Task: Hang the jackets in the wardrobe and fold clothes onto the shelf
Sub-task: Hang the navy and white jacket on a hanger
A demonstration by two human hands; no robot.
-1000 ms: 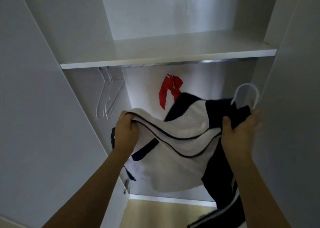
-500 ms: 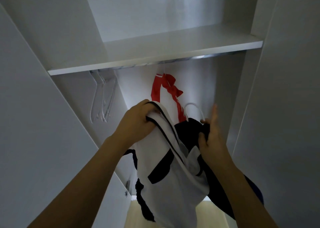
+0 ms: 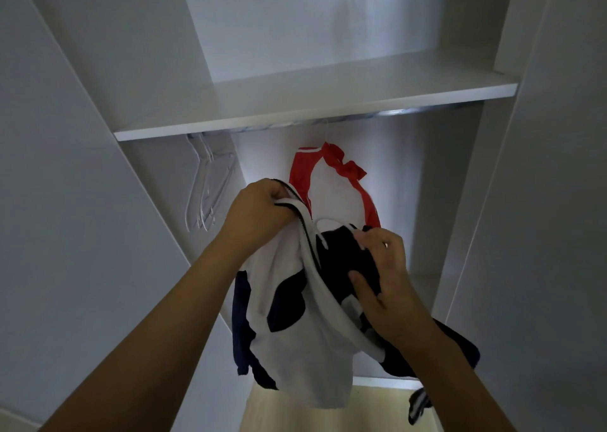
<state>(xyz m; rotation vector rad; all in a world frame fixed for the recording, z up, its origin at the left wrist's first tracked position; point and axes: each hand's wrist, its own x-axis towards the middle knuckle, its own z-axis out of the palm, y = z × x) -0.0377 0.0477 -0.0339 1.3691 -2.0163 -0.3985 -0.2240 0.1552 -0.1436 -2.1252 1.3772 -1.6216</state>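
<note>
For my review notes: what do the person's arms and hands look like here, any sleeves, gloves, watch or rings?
Both forearms are bare up to the bottom edge of the picture; no sleeves or cuffs show. The left hand and right hand wear no gloves. No watch or wristband shows on either wrist, and no ring is visible. A small bright glint sits near the right hand's knuckles; what it is cannot be told.

head cam, tilted up into wardrobe [image 3: 98, 136], close, hands near, shelf [image 3: 328, 103] overhead

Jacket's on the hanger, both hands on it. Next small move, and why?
Probably lift the hanger hook up to the rail beside the red garment. The left hand grips the jacket edge, the right hand holds the collar, and the hook is still well below the rail.
</note>
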